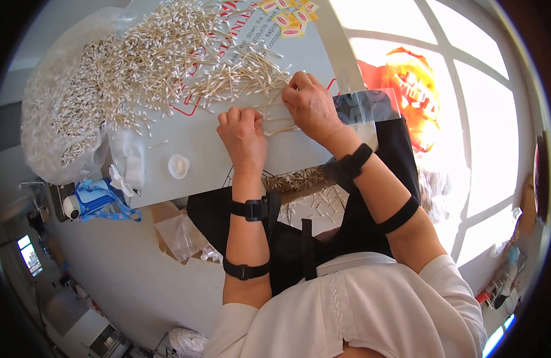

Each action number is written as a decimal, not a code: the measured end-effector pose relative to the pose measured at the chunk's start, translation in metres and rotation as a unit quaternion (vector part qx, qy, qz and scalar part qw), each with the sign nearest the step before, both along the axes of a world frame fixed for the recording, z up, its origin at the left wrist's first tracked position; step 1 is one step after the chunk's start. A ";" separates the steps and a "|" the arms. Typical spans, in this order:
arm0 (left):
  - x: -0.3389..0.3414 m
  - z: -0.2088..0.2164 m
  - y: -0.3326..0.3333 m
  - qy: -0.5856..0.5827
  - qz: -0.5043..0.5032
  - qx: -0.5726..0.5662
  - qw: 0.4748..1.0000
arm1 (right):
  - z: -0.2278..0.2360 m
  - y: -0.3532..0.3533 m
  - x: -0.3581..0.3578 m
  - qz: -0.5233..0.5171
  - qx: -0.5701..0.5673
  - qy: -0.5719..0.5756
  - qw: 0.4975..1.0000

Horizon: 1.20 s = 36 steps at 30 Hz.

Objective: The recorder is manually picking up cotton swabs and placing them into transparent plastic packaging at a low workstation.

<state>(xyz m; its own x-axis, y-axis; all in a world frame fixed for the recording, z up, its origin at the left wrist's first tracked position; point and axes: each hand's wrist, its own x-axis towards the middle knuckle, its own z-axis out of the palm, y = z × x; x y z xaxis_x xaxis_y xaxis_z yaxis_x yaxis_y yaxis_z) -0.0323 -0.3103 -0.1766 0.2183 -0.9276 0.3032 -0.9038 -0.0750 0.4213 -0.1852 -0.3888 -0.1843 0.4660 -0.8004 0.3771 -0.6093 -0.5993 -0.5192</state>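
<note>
A large heap of cotton swabs (pixel 162 53) spreads over the grey tabletop (pixel 222 161), thinning out toward my hands. My left hand (pixel 242 134) is closed above the table, knuckles up. Its fingertips are hidden, so what it may hold cannot be seen. To its right, my right hand (pixel 311 107) is closed in a pinch at the near end of the heap, with swab sticks at its fingers. A few loose swabs (pixel 281 130) lie between the two hands.
A clear plastic bag (pixel 39 128) of swabs sits at the left. Near the front edge is a small white round container (pixel 179 166). Yellow packets (pixel 292 18) lie at the far side. More swabs fill an open box (pixel 299 179) under the edge. An orange bag (pixel 411 89) stands right.
</note>
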 end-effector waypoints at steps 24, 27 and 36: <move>-0.001 0.001 -0.017 0.067 0.019 0.020 0.997 | 0.006 0.017 -0.009 0.055 0.028 -0.004 0.998; 0.003 0.015 -0.012 0.019 -0.002 -0.013 1.000 | 0.006 0.018 -0.013 0.059 0.031 -0.015 0.998; 0.020 0.031 -0.006 0.081 -0.071 -0.067 0.992 | 0.010 0.027 -0.015 0.026 0.062 -0.112 0.991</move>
<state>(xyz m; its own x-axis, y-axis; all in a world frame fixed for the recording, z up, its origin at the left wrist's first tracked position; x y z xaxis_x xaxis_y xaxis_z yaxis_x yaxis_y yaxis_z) -0.0124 -0.3160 -0.1451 0.1435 -0.9061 0.3979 -0.8214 0.1152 0.5586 -0.2001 -0.3616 -0.1740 0.4246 -0.8239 0.3754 -0.4401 -0.5502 -0.7096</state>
